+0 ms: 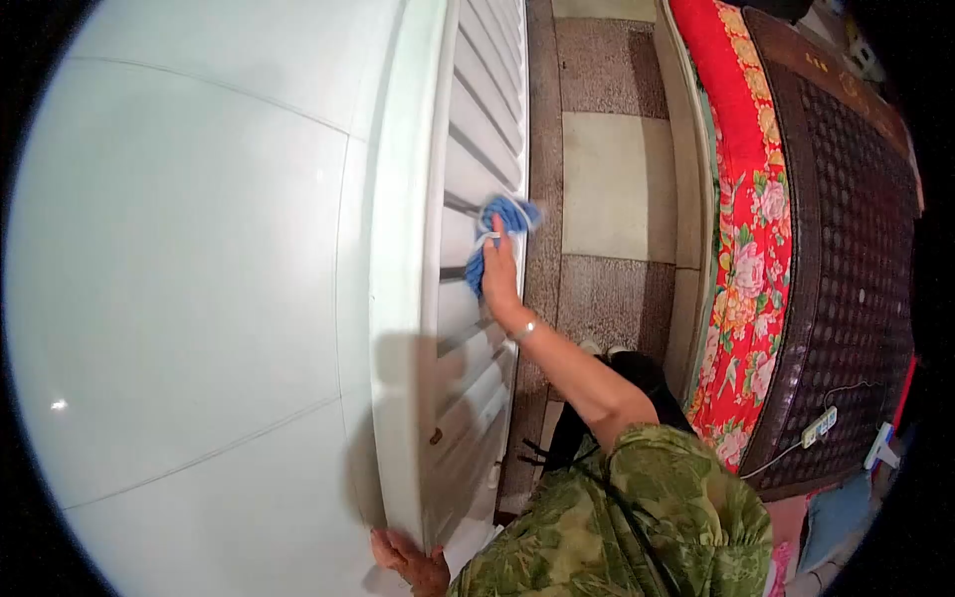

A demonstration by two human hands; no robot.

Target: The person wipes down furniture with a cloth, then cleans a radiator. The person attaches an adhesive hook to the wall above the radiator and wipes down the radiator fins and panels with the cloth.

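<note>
A blue cloth with white edging point(509, 213) is pressed against the slatted side of a white panel point(476, 169), near its right edge. My right hand point(499, 274) holds the cloth, its fingers closed on it and a silver bracelet at the wrist. Down at the lower end of the panel, my left hand point(410, 562) touches the corner, with its fingers partly hidden by the panel's edge.
White wall tiles point(199, 249) fill the left side. A floor of beige and brown tiles point(617, 189) runs between the panel and a bed with a red floral cover point(746, 269) and a dark mat point(856, 239). A power strip point(819, 427) lies on the mat.
</note>
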